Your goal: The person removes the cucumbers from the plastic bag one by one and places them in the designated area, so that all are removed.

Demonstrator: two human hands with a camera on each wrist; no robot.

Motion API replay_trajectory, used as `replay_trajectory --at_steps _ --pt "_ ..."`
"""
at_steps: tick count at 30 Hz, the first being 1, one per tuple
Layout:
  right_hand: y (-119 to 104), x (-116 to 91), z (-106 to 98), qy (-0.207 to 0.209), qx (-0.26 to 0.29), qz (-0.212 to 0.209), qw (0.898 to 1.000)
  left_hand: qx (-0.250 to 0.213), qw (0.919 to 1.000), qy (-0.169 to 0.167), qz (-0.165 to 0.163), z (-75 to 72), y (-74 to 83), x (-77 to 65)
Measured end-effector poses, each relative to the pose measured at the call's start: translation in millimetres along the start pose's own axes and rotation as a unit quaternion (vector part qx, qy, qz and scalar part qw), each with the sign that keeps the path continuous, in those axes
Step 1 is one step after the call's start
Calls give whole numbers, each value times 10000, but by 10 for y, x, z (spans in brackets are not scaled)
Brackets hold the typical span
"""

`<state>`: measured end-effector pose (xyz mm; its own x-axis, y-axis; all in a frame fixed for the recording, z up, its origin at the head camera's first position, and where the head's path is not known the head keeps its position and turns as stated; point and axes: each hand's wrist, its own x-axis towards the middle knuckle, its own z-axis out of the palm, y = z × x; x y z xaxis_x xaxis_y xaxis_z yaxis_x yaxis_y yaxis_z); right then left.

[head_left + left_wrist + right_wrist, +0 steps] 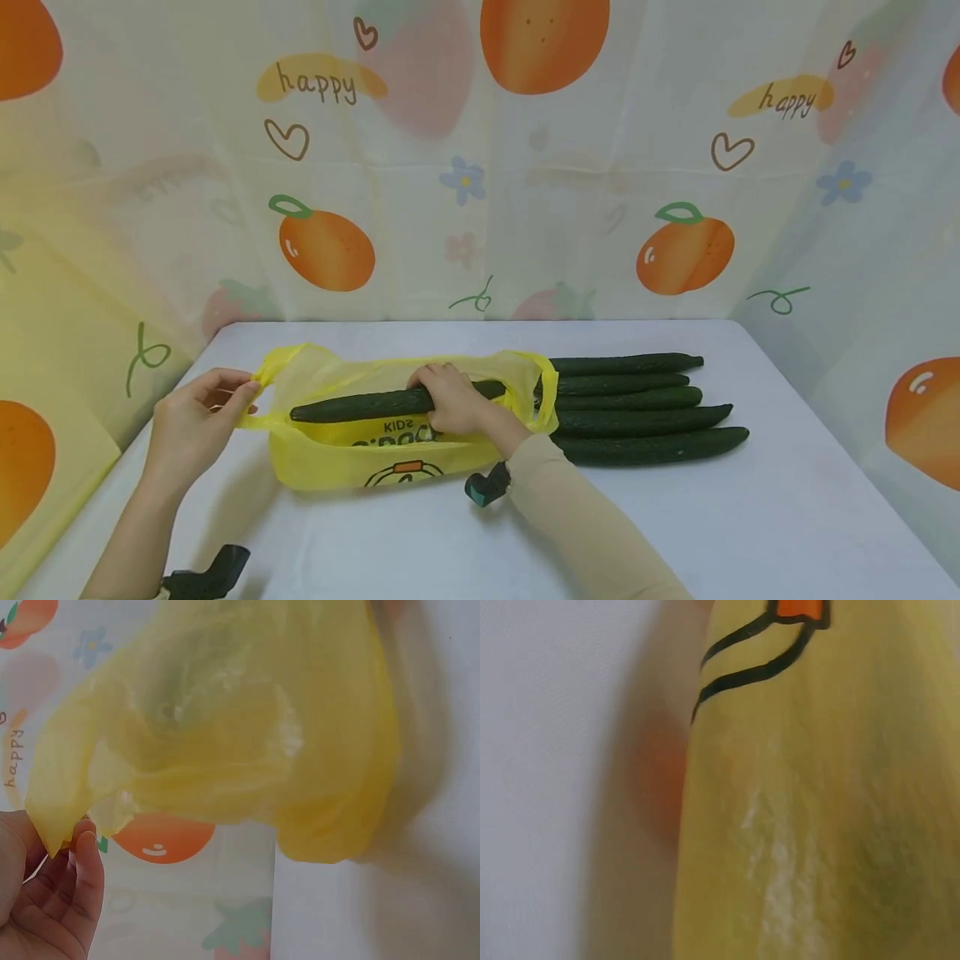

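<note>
A yellow plastic bag (322, 467) with printed lettering lies on its side, its mouth spread wide. My left hand (197, 421) pinches the bag's handle at the left end, between thumb and fingertips; the left wrist view shows this hand (64, 892) at the handle's tip. In the bag's opening, my right hand (453, 400) grips a dark green cucumber (360, 407) from above, near its middle. The cucumber lies lengthwise along the mouth, its right end by the other handle (550, 392). Yellow bag film (795, 810) fills most of the right wrist view and hides the right hand there.
Several more cucumbers (652, 421) lie side by side to the right of the bag, their left ends partly behind it. All rest on a white table (375, 550). A fruit-printed curtain (525, 183) hangs behind and at both sides.
</note>
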<state>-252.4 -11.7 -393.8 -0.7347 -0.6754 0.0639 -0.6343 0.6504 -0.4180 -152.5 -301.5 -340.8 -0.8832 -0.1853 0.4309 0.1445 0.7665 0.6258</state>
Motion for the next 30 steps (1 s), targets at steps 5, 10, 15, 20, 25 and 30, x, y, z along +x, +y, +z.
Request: replay_trajectory --at_steps 5,10,15,20,25,30 --pt "4 -20 -42 204 172 -235 9994 -67 10000 -24 -11 -3 -8 -6" --pt "-11 -40 -82 329 273 -425 9982 -127 9999 -41 -4 2 -13 -17" --pt "-52 -64 -132 468 354 -725 9956 -119 9999 -71 -13 25 -14 -25" --pt "-84 -85 -177 531 430 -955 9931 -131 9999 4 8 52 0 -17" --pt "-121 -103 -202 525 632 -1123 9903 -50 9999 76 137 78 7 -6" --pt "-181 -130 -258 515 792 -1245 9877 11 10000 11 69 96 18 -2"
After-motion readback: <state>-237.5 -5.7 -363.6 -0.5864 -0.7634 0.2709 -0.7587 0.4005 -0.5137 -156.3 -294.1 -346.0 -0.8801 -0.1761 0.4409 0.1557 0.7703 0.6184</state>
